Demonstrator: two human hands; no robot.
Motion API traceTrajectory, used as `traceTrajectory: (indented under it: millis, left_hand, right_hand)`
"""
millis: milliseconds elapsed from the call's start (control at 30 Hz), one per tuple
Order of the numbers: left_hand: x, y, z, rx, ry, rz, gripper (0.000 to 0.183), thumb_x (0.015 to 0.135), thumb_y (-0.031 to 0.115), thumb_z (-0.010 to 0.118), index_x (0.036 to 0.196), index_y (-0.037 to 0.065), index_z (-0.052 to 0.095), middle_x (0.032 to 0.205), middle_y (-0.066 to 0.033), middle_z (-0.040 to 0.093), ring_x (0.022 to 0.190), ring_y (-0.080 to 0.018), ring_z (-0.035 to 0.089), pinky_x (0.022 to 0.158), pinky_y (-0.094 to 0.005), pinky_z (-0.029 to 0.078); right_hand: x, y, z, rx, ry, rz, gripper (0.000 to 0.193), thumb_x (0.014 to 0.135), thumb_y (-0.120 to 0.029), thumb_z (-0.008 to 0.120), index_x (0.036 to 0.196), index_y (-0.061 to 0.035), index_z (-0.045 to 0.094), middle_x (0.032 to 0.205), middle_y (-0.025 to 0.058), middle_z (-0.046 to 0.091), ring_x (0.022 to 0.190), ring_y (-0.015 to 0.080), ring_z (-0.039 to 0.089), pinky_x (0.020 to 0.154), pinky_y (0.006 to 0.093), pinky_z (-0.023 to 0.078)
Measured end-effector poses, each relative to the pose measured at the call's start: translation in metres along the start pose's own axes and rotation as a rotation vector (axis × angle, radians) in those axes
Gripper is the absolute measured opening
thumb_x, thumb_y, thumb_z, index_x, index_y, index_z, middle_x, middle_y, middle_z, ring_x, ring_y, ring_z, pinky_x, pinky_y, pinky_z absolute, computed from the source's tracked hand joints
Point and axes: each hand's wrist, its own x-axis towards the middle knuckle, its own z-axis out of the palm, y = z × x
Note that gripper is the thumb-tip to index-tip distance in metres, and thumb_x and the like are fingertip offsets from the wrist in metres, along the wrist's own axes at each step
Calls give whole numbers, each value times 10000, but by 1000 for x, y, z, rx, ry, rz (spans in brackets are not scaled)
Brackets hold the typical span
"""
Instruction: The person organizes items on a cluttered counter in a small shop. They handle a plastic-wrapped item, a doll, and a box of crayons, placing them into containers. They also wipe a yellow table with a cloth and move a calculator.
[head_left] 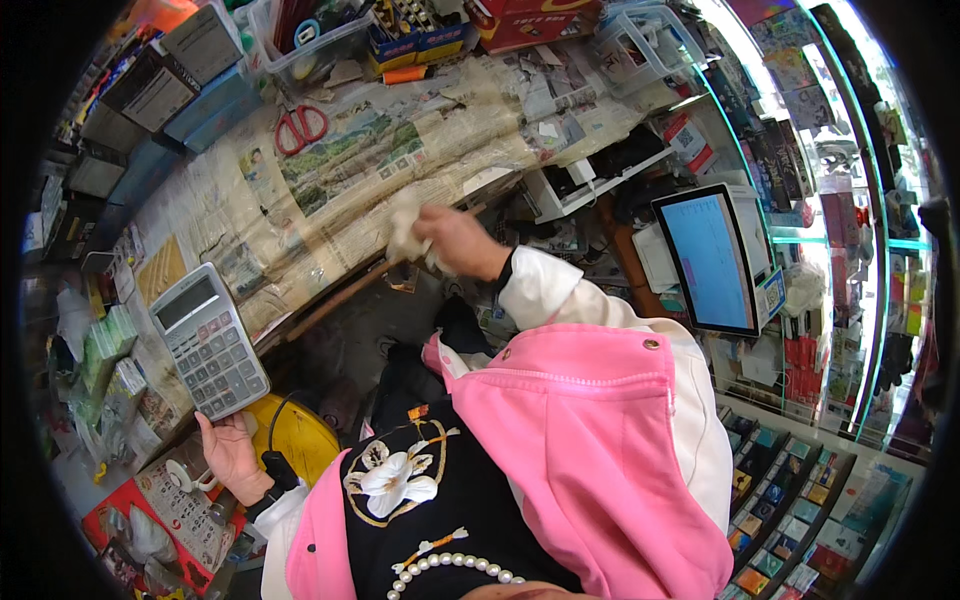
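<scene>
At the near edge of the newspaper-covered desk (345, 165), right hand (462, 243) clutches a whitish rag (404, 224), apparently mid-wipe; left hand (232, 456) at lower end of grey calculator (210, 343), grip unclear; next stroke likely needs rag flat.

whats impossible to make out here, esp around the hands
Whether the left hand reaches beneath the calculator: head view, the calculator blocks it.
Exact outlines of the right hand and pale cloth-like item: head view, motion blur.
Fine detail on the monitor: head view, too small.
Top of the red box: head view, cut off by the upper edge.
</scene>
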Motion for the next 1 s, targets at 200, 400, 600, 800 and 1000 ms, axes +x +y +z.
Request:
traceTrajectory:
  millis: [200,400,600,800,1000]
  left_hand:
    - [-13,-21,32,-45,-240,-18,348,988,192,502,1264,-19,488,1256,-160,566,1160,-272,533,1023,-451,426]
    - [-26,-55,66,29,9,27,367,978,204,523,1271,-14,485,1294,-163,546,1178,-277,530,1016,-433,436]
    - [-29,-72,90,43,-71,20,355,980,197,516,1268,-10,490,1288,-166,551,1178,-282,531,988,-435,461]
    - [-24,-102,122,53,-60,-24,333,985,192,509,1253,-7,508,1269,-154,570,1163,-274,546,991,-437,456]
    - [-21,-115,148,54,-165,-69,328,994,189,490,1259,-4,505,1268,-153,571,1162,-267,546,1004,-433,441]
  right_hand:
    - [90,79,-91,-257,614,291,308,717,83,520,958,-72,633,955,154,584,906,358,562,760,431,460]
    - [49,59,-65,410,59,204,188,717,16,563,872,-70,627,937,130,570,867,340,578,745,390,475]
    - [26,128,-122,-148,475,-8,214,730,48,528,914,-48,577,907,148,540,921,355,548,787,403,447]
    - [62,280,-232,-415,685,533,227,761,-3,584,977,-30,648,1035,200,593,865,381,608,760,453,501]
    - [36,260,-223,-399,208,303,285,735,-63,627,1014,-63,681,970,189,652,911,372,625,783,453,507]
